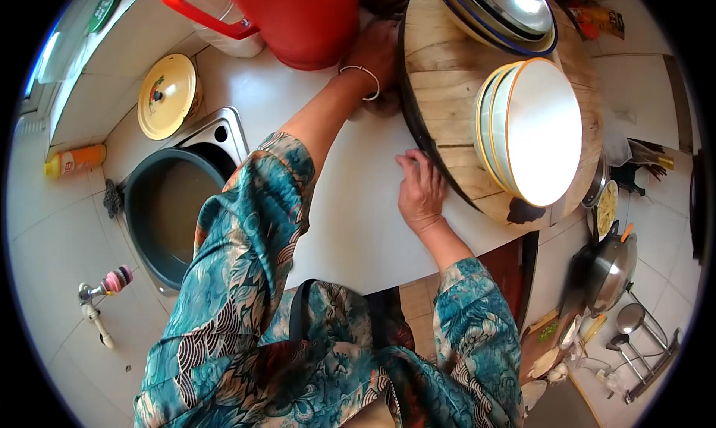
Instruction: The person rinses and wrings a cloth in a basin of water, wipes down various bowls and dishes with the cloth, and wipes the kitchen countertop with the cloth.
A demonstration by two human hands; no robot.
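My left hand (377,49), with a bangle at the wrist, reaches to the far part of the white counter (358,227), between a red plastic pitcher (306,18) and a round wooden board (440,92). Its fingers are in shadow and mostly hidden, so I cannot tell what they touch. Lower down, my right hand (422,193) rests on the counter beside the board's dark rim, fingers stretched out and holding nothing. On the board stand stacked white bowls (544,133) with orange rims, and behind them stacked metal and enamel basins (514,10).
To the left, a dark basin (134,204) of cloudy water sits in the sink (233,126). A yellow lidded pot (168,100) stands behind it, near a tap (93,301). At right are a lidded wok (613,275), a pan of food (606,212) and ladles (630,320).
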